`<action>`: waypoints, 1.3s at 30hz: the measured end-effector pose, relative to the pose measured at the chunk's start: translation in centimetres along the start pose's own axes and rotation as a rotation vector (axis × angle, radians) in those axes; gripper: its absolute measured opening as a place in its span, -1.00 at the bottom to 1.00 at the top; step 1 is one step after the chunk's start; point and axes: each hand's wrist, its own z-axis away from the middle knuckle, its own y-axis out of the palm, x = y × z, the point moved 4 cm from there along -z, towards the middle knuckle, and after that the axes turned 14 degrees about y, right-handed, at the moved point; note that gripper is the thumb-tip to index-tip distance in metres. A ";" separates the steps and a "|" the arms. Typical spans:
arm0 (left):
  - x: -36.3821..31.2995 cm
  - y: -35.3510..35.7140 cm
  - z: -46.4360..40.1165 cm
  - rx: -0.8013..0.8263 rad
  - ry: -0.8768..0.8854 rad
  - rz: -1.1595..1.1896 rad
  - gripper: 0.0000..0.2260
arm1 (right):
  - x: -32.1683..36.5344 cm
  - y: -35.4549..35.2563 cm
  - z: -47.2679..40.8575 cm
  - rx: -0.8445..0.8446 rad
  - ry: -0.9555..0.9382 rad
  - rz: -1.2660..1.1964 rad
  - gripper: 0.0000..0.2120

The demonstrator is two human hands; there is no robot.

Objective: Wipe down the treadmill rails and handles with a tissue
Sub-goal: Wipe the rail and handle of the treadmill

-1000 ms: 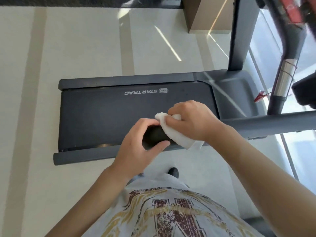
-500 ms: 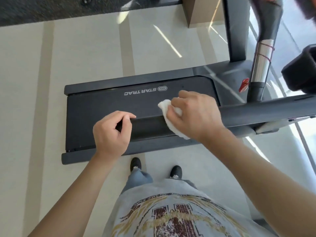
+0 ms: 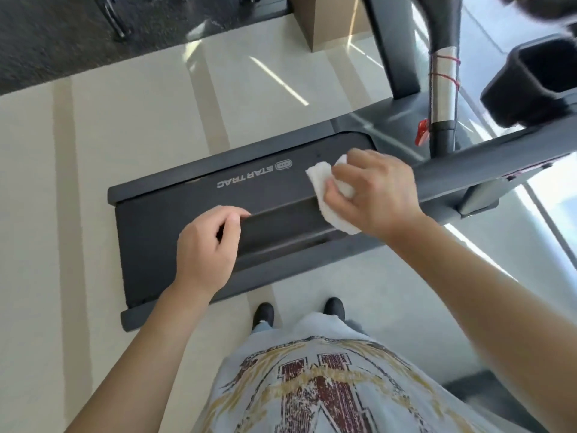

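- Pale glossy floor tiles (image 3: pixel 150 145) with sunlit streaks lie under a dark grey treadmill (image 3: pixel 175 220), whose belt reads "STAR TRAC".
- Right hand (image 3: pixel 374 195) has its fingers curled round a crumpled white tissue (image 3: pixel 321 182), pressing it against the dark padded side handrail (image 3: pixel 287 226) that runs across the view above the belt.
- Left hand (image 3: pixel 206 248) grips the free end of that same rail, fingers wrapped over the top, well apart from the tissue.
- Beyond the right hand, the rail meets a grey upright, near a chrome-sleeved black post (image 3: pixel 443 73) and a red clip (image 3: pixel 422 135).
- Black shoes (image 3: pixel 263 314) stand just beside the deck's near edge.
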 end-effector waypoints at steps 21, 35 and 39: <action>0.5 -1.3 -1.5 0.439 0.128 0.341 -0.77 | 10.2 2.7 6.2 -0.427 0.207 0.020 -0.73; -0.2 -0.3 -2.4 0.268 0.275 0.159 -0.70 | 6.0 0.8 2.0 0.107 0.492 0.155 -0.64; -0.1 -0.3 -2.3 0.206 0.313 0.123 -0.74 | 8.9 2.1 0.2 0.404 0.336 0.201 -0.63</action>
